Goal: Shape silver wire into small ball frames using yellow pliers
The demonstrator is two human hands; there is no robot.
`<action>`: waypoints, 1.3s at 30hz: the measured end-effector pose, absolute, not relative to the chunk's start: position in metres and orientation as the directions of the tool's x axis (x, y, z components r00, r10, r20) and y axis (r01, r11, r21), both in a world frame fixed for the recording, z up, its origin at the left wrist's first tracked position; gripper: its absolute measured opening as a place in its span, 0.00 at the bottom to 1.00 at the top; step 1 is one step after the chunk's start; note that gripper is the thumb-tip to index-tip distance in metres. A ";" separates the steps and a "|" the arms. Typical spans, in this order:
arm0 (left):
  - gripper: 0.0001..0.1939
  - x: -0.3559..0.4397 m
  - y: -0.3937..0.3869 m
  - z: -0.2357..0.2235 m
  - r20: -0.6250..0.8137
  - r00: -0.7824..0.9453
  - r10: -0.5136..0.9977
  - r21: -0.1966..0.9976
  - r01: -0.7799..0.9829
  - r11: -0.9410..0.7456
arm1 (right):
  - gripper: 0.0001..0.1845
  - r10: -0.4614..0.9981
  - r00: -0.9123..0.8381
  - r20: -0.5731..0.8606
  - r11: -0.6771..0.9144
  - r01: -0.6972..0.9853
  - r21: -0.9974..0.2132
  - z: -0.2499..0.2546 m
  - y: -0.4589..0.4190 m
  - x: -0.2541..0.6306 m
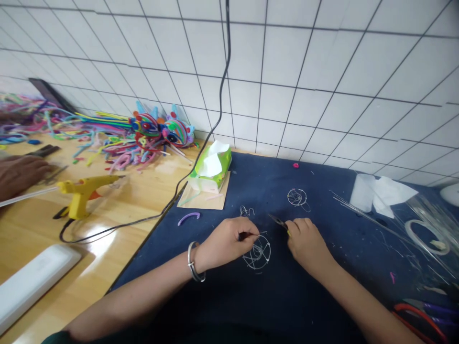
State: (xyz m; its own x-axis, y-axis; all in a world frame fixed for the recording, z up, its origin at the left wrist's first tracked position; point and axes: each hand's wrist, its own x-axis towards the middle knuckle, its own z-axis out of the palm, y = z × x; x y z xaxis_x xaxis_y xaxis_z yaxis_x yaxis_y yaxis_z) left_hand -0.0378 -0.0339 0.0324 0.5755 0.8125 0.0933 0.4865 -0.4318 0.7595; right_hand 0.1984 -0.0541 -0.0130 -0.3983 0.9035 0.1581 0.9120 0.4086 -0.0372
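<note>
My left hand (233,239) is closed in a pinch at the rim of a round wire frame (268,251), which has thin loops of wire inside its ring. In my right hand (310,243) is a pair of pliers (278,220), with yellow showing at the grip and the dark jaws pointing up and left. The jaws are apart from the wire frame. Farther back on the dark blue cloth lies another round wire piece (297,197). A small tangle of wire (246,211) rests just beyond my left hand.
At left are a yellow glue gun (84,191), a white box-like bar (36,286), colourful pipe cleaners (122,160) and another person's hand (21,177). A black cable (179,184) hangs across. Tissues (215,165) stand behind; wire coils (426,236) and red-handled scissors (419,315) lie right.
</note>
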 end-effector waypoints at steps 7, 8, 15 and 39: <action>0.08 -0.042 -0.027 0.034 0.112 0.541 0.833 0.706 0.547 -0.450 | 0.14 0.856 -0.496 0.146 0.516 0.802 -0.301 0.035 -0.064 0.209; 0.08 -0.041 -0.026 0.034 0.117 0.539 0.834 0.698 0.553 -0.455 | 0.14 0.847 -0.502 0.174 0.532 0.799 -0.281 0.040 -0.066 0.207; 0.08 -0.038 -0.029 0.032 0.090 0.568 0.818 0.669 0.574 -0.472 | 0.15 0.790 -0.547 0.276 0.583 0.810 -0.064 0.034 -0.071 0.187; 0.08 -0.040 -0.027 0.024 0.075 0.584 0.808 0.759 0.492 -0.425 | 0.14 0.762 -0.583 0.282 0.596 0.802 0.047 0.035 -0.071 0.196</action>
